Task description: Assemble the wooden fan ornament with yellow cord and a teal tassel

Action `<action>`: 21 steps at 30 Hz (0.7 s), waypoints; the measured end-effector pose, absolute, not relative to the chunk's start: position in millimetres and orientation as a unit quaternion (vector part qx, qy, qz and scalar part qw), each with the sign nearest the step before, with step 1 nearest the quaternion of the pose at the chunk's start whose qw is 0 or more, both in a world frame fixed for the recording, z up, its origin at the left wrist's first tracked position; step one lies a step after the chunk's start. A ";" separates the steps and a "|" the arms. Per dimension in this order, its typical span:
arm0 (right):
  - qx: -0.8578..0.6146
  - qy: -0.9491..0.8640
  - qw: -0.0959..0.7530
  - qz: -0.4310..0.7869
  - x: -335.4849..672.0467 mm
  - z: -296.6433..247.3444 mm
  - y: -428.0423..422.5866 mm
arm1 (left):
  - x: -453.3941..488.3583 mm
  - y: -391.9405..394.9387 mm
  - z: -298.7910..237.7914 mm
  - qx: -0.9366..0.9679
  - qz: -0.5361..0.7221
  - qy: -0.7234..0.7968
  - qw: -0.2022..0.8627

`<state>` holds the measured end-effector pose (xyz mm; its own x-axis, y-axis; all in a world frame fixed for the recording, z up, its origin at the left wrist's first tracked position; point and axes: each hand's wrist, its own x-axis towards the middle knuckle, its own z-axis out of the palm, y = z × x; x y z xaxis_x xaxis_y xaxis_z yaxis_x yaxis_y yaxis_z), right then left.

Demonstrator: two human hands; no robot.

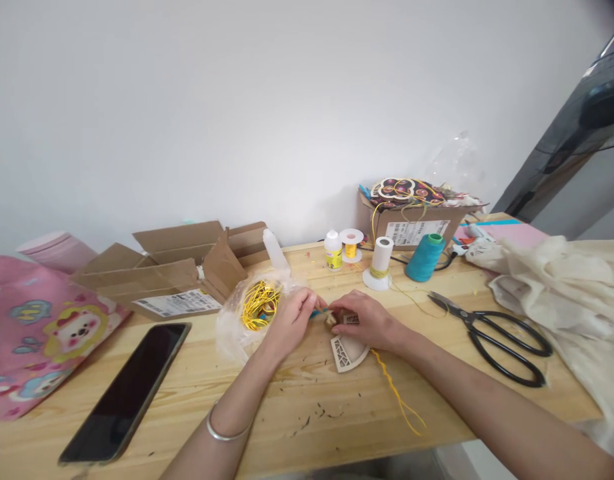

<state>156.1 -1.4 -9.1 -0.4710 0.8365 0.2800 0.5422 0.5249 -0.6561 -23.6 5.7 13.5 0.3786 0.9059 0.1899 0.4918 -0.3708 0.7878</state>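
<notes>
My left hand is closed, its fingertips pinching a short blue strand that runs toward my right hand. My right hand is also closed, its fingers at a small beige piece by the strand's other end; exactly what they grip is partly hidden. Below my right palm lies a pale wooden cut-out with a lattice pattern, partly covered by the hand. A twisted yellow cord trails from it toward the table's front edge. Beside my left wrist sits a clear plastic bag with yellow cord inside.
Black-handled scissors lie to the right, near a cream cloth. Behind my hands stand a glue bottle, a white spool and a teal thread cone. A phone and an open carton are at left.
</notes>
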 end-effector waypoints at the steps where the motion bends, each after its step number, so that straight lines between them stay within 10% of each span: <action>1: -0.423 -0.817 0.299 0.251 155.3 -9.5 -1.7 | -24.0 5.0 14.5 0.761 0.325 0.465 0.315; 21: -0.393 -0.847 0.235 0.271 172.0 -6.4 1.6 | -26.4 3.8 15.9 0.865 0.174 0.362 0.300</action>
<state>172.0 1.6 -6.4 -0.5805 0.7929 0.1851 0.5383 0.5443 -0.6433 -26.4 3.8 15.9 0.6769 0.7314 0.0829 0.5226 -0.5569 0.6456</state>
